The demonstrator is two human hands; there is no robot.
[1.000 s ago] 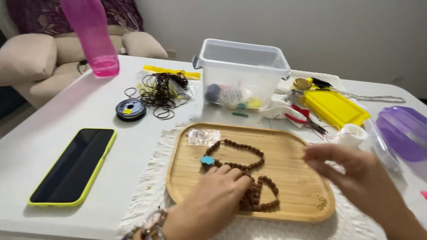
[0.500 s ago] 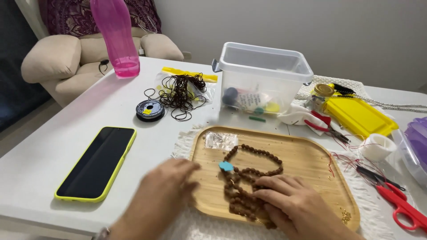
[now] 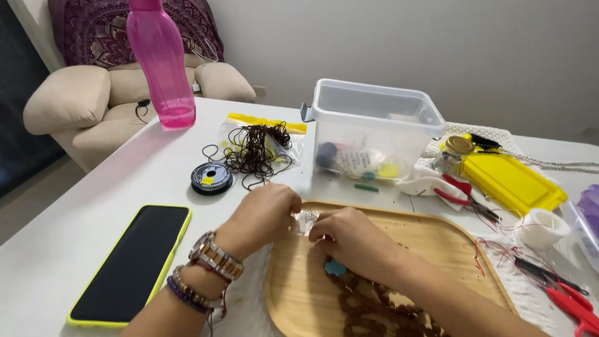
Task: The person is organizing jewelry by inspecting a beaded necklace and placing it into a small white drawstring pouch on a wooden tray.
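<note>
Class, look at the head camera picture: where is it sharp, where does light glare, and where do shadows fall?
Head view: even, soft light; the pink bottle and clear box look sharp; the small clear bag between left hand and right hand glints; faint shadows lie on the white table.

Bare forearms, no sleeves — the left wrist wears a metal watch (image 3: 215, 256) and beaded bracelets (image 3: 187, 292).

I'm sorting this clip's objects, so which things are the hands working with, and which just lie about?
In use:
left hand and right hand, both on the small clear packet
wooden tray
brown bead string

Lying about:
phone
pink bottle
cord spool
clear plastic box
yellow case
red scissors
</note>
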